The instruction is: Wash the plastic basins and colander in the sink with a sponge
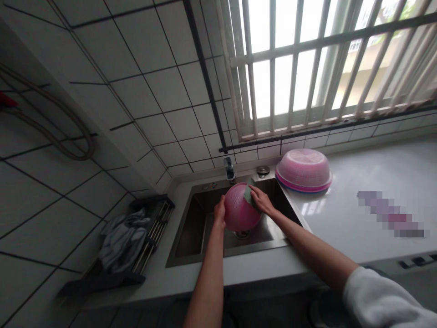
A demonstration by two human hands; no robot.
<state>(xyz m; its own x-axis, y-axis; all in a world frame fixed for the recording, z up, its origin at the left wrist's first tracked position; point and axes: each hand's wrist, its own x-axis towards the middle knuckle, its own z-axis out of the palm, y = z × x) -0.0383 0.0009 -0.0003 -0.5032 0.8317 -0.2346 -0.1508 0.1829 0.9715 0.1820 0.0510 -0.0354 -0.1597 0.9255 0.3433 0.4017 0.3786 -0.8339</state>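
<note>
A round pink plastic colander (239,212) is held tilted over the steel sink (191,228). My left hand (220,212) grips the colander by its left rim, fingers closed round the edge. On the opposite side, my right hand (261,199) presses a thin green cloth (249,193) against the colander's upper right part. The fingers of that hand are closed on the cloth. Below the colander, part of the sink drain (241,234) shows. The faucet (229,169) stands just behind the colander.
Pink basins or colanders (303,168) lie upside down in a stack on the counter (341,209), right of the sink. A black rack (153,237) with a grey striped cloth (124,239) stands at left. A drain strainer (262,171) sits behind the sink. A barred window (297,68) is above.
</note>
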